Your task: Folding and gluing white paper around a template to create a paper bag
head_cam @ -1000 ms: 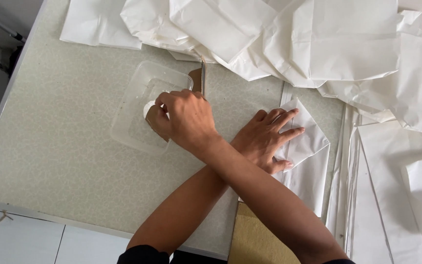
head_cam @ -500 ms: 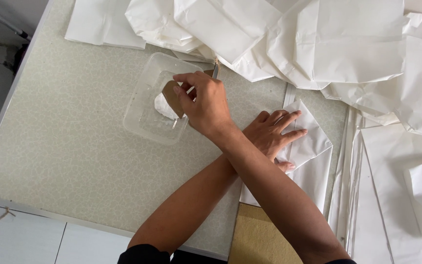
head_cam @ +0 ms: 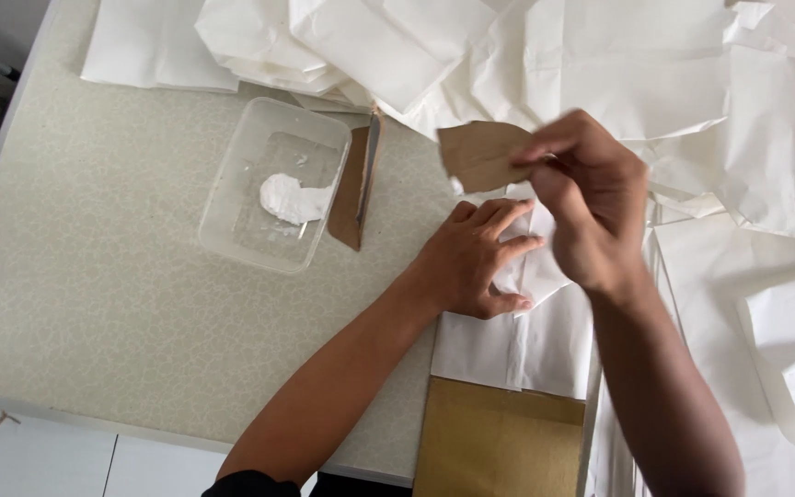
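Observation:
My right hand (head_cam: 589,198) is raised over the white paper, pinching a small brown cardboard scrap (head_cam: 482,154) between thumb and fingers. My left hand (head_cam: 471,260) lies flat, fingers spread, pressing down a folded white paper bag (head_cam: 526,331). A clear plastic tub (head_cam: 273,184) with a blob of white paste (head_cam: 289,199) stands to the left, apart from both hands. A second brown cardboard piece (head_cam: 353,189) leans against the tub's right side.
Piles of white paper bags (head_cam: 545,55) cover the back and right of the speckled table (head_cam: 94,304). A brown cardboard sheet (head_cam: 501,442) lies at the near edge under the paper. The table's left edge drops to a tiled floor.
My right hand has left the paste tub and swung right across my left arm, carrying the cardboard scrap. My left hand has stayed pressed on the paper.

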